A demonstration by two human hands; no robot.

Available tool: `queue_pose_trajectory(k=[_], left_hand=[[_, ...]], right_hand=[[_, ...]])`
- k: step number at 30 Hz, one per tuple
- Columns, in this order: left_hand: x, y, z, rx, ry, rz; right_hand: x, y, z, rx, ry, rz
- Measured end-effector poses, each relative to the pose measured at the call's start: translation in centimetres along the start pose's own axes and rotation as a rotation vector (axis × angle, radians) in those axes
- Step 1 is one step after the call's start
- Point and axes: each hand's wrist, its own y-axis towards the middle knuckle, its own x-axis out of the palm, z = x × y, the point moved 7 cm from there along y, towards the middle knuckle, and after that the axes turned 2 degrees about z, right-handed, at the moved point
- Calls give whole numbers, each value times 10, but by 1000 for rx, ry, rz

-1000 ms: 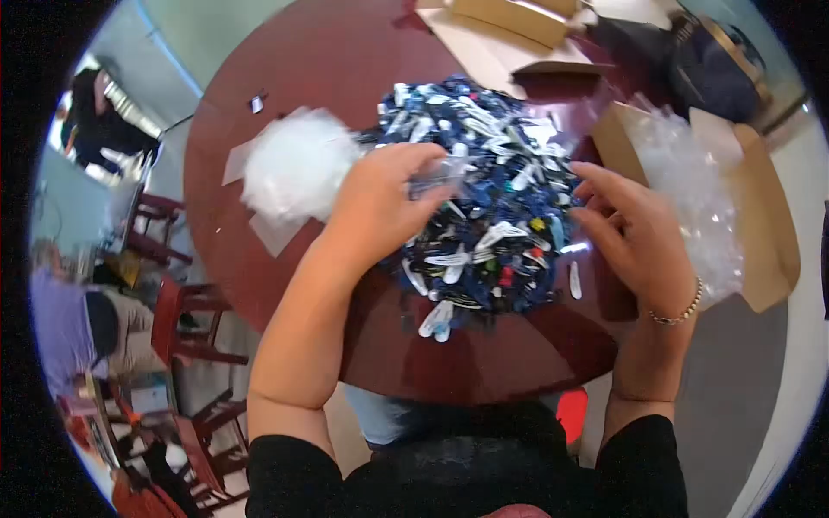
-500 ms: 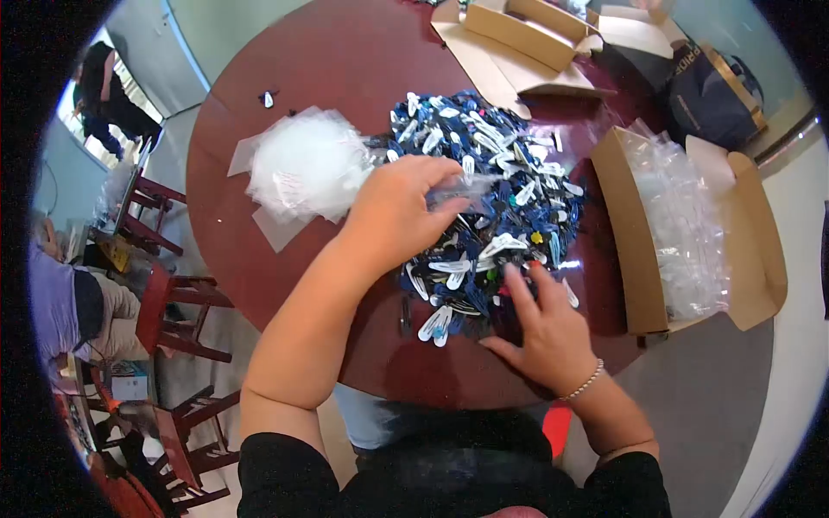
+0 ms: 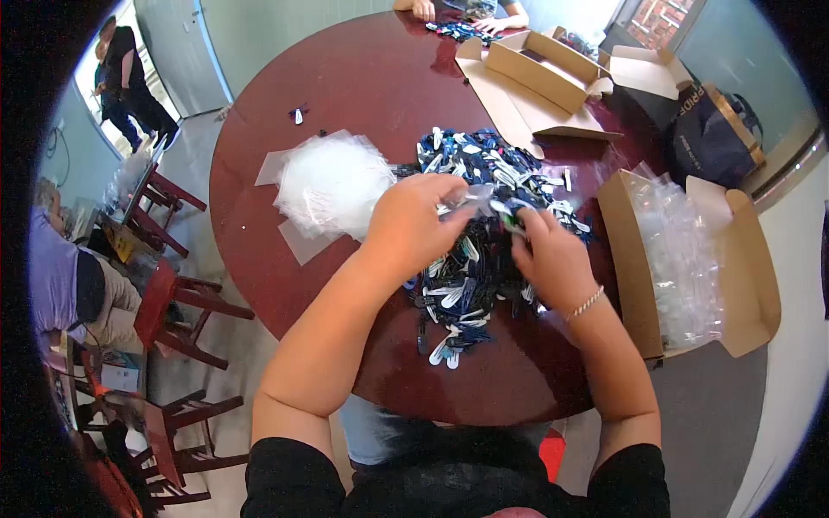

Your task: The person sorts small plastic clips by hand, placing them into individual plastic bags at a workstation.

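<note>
My left hand is closed, pinching a small clear plastic bag between thumb and fingers, above a heap of snap hair clips. The heap mixes white, navy and black clips. My right hand, a beaded bracelet at its wrist, has its fingertips pinched round a hair clip right at the bag's mouth. Blur and the fingers partly hide this clip. To the left of my left hand lies a fanned stack of clear plastic bags.
On the right, a cardboard box holds clear packets. Another open cardboard box and a navy bag stand behind. Across the round table, a person's hands rest by more clips. Stools stand left.
My right hand has risen from the heap's near edge to the bag in my left hand, its fingers now pinched together. The view has tilted up, showing the person across the table.
</note>
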Motion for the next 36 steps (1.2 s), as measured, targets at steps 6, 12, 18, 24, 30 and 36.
queue_pose_trajectory(k=[6, 12, 18, 24, 30, 36], left_hand=[[-4, 2, -17, -187, -23, 0], [4, -1, -21, -209, -26, -43], [7, -2, -11, -222, -2, -82], [10, -2, -9, -169, -22, -83], [11, -3, -10, -232, -15, -114], [11, -3, -8, -155, 39, -109]], right_hand=[[1, 40, 34, 88, 289, -8], [26, 28, 91, 348, 732, 120], [34, 21, 107, 646, 1289, 78], [34, 20, 105, 645, 1635, 68], [37, 17, 100, 706, 1717, -51], [34, 10, 100, 813, 1529, -65]])
